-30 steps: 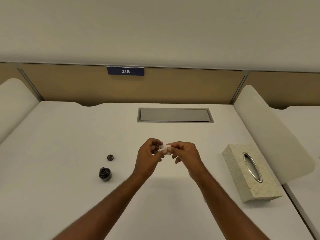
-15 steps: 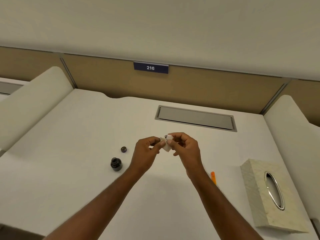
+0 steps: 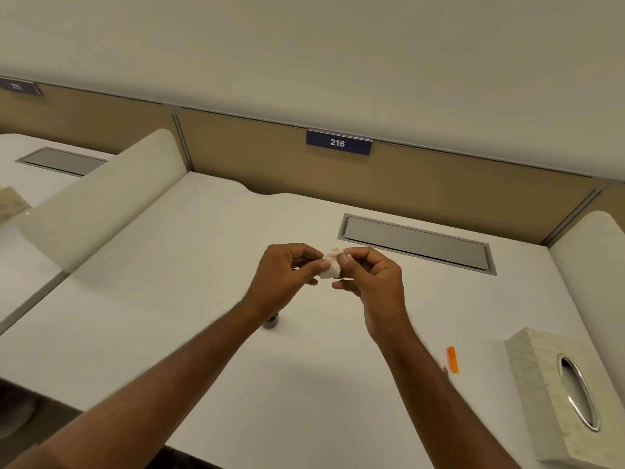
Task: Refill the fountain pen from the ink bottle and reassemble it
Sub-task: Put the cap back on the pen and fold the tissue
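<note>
Both hands meet above the middle of the white desk (image 3: 189,299). My left hand (image 3: 284,275) and my right hand (image 3: 372,279) pinch a crumpled white tissue wad (image 3: 331,268) between thumbs and fingertips. A tiny dark tip shows at my right fingertips; whatever the wad wraps is hidden. The dark ink bottle (image 3: 271,322) stands on the desk, mostly covered by my left forearm. An orange pen part (image 3: 452,359) lies on the desk to the right of my right forearm.
A patterned tissue box (image 3: 541,394) sits at the right front. A grey cable hatch (image 3: 416,243) lies flush in the desk behind the hands. Curved white dividers (image 3: 101,194) rise on both sides, and a tan panel with a "216" label (image 3: 338,142) closes the back.
My view has swung left, so everything sits further right in frame. The ink bottle has slipped behind my left forearm and its loose cap is out of sight. Both hands stay together on the tissue.
</note>
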`<state>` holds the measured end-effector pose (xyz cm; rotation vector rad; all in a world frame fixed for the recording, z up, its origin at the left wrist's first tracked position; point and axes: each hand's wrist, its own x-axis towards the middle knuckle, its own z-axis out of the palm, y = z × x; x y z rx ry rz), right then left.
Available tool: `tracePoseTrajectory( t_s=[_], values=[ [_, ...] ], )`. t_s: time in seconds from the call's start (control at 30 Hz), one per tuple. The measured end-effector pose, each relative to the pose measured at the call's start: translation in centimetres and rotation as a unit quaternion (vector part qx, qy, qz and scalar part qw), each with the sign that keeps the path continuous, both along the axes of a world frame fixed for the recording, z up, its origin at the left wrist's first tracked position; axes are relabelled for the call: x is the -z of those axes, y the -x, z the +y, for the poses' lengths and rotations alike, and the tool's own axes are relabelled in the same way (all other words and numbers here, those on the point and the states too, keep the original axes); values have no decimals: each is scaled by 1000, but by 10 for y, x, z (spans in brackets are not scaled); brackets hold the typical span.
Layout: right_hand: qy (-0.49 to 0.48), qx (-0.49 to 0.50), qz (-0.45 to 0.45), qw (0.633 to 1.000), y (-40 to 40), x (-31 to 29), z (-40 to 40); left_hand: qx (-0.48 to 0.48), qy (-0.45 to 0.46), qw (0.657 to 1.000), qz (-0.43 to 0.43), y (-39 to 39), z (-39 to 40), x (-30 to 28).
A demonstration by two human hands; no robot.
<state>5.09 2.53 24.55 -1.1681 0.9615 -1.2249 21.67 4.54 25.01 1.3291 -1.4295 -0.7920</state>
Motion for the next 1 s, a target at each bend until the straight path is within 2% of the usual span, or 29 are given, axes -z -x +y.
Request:
tracePoseTrajectory(
  t_s=[0.1,0.23,0.47,0.6,0.83,1.0],
  values=[
    [38,-23,26,999,-28,-9,16,26,10,998,-56,-44,9,-7],
    [109,-19,117,987,-80,-15,40,45,34,988,-140,-106,33,-14],
    [101,-66,123,985,-184,4,82,7,50,986,-160,-208,95,-4],
    [84,-124,149,977,-238,32,105,-22,10,988,-156,-259,142,25],
    [144,-245,299,911,-321,98,155,-89,-107,968,-207,-331,233,95],
    [135,-321,356,867,-363,138,192,-121,-167,944,-256,-359,289,132]
  ],
)
